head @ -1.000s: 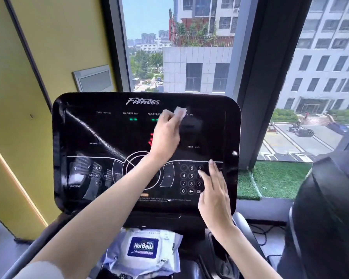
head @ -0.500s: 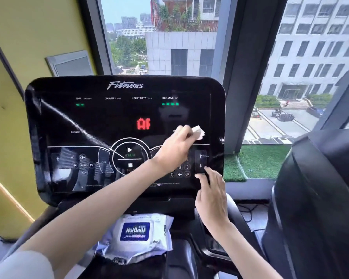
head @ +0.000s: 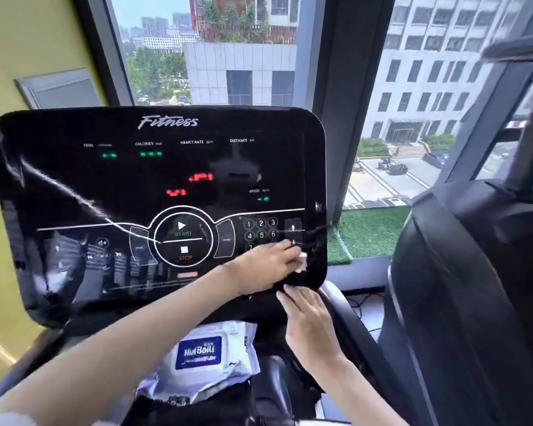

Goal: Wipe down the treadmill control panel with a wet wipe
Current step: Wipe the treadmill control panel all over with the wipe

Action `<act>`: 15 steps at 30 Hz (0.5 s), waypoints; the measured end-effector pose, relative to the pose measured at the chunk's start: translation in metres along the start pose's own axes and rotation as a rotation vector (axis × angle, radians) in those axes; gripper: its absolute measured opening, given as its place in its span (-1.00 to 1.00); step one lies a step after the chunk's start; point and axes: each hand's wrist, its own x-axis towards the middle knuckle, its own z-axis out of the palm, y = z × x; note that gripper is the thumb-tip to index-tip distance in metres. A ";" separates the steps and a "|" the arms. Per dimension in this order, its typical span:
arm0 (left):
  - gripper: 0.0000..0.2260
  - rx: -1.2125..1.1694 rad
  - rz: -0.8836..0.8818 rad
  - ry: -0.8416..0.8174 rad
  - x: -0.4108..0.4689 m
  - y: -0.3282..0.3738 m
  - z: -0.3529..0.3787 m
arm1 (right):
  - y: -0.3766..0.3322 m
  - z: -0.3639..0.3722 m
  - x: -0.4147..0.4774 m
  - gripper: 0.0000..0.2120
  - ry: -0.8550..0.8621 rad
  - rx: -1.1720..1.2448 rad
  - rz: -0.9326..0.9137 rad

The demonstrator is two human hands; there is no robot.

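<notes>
- At the lower right corner of the black control panel [head: 166, 186], the left hand [head: 265, 265] lies pressed against the glossy surface, just below the number keypad [head: 260, 233].
- Left fingers are curled closed around a small white wet wipe [head: 302, 265]; only a bunched edge of the wipe shows past the fingertips, touching the panel near its right rim.
- Right hand [head: 311, 327] sits below the panel's bottom right edge, palm down, with the fingers [head: 290, 295] extended and loosely together; their tips touch the panel's lower edge. It grips nothing visible.
- Panel display is lit: green dashes along the top row, red segments in the middle, blurred.
- A white pack of wipes [head: 206, 355] with a blue label lies in the tray beneath the panel, between the two forearms.
</notes>
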 end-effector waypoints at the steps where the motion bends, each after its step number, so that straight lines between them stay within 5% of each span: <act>1: -0.59 0.009 0.001 0.013 0.001 -0.007 -0.003 | -0.002 0.000 -0.001 -0.59 -0.003 -0.004 0.018; 6: -0.52 -0.123 -0.372 0.241 0.016 -0.031 -0.008 | -0.010 -0.007 -0.008 -0.40 -0.061 0.037 0.069; 10: -0.67 0.076 0.167 -0.145 -0.004 0.005 0.013 | -0.018 -0.008 -0.008 -0.40 -0.162 0.015 0.170; 15: -0.62 0.037 -0.040 -0.005 0.018 -0.014 0.009 | -0.028 -0.004 -0.004 -0.44 -0.124 0.109 0.315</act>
